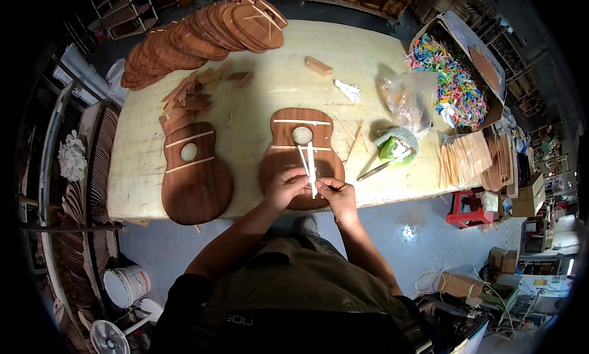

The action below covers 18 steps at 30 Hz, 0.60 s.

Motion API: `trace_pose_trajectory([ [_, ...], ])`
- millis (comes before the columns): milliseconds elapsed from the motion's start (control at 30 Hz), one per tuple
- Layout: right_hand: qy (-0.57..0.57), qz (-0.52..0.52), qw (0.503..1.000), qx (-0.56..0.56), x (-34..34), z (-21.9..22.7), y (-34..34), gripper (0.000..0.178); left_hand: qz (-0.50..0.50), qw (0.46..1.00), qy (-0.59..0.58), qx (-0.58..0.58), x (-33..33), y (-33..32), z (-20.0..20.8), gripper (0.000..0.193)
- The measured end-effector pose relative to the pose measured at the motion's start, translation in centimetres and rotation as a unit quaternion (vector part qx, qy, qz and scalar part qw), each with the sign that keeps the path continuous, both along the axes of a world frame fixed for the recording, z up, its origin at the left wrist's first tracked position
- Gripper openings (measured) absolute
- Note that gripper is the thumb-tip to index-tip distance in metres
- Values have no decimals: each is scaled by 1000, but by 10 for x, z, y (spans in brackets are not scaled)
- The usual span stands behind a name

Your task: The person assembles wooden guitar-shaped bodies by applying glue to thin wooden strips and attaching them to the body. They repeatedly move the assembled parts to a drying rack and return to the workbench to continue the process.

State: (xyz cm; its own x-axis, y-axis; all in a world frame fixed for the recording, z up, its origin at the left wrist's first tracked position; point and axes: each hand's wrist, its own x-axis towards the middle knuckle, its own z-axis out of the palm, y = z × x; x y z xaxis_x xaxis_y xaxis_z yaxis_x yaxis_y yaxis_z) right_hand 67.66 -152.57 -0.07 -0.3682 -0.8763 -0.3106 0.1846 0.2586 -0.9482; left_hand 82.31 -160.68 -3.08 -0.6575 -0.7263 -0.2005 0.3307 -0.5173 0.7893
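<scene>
In front of me at the table's near edge lies a brown ukulele top (273, 162) with a round sound hole and two pale cross braces. Thin pale wooden strips (311, 157) stand out over its lower half, their far ends close to the hole. My left hand (288, 189) is closed, its fingertips pinching the strips from the left. My right hand (337, 197) pinches them near their lower end from the right. To the left lies a second braced ukulele top (197, 191), partly past the table edge.
A fanned stack of wooden plates (202, 41) fills the far left, with loose wood pieces (186, 99) before it. At right are a green glue container (396, 150), a brush (373, 171), a plastic bag (408, 102), bundled sticks (464, 159) and a box of colourful clips (451, 77). A red stool (466, 210) stands below.
</scene>
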Motion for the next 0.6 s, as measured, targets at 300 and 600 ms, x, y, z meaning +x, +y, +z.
trace_pose_trajectory([
  [300,225,-76,971,14,31,-22,8,9,30,998,-44,43,16,-3,-34,20],
  [600,535,-75,840,-41,-10,-56,8,13,108,986,-126,-28,37,-11,-59,14],
])
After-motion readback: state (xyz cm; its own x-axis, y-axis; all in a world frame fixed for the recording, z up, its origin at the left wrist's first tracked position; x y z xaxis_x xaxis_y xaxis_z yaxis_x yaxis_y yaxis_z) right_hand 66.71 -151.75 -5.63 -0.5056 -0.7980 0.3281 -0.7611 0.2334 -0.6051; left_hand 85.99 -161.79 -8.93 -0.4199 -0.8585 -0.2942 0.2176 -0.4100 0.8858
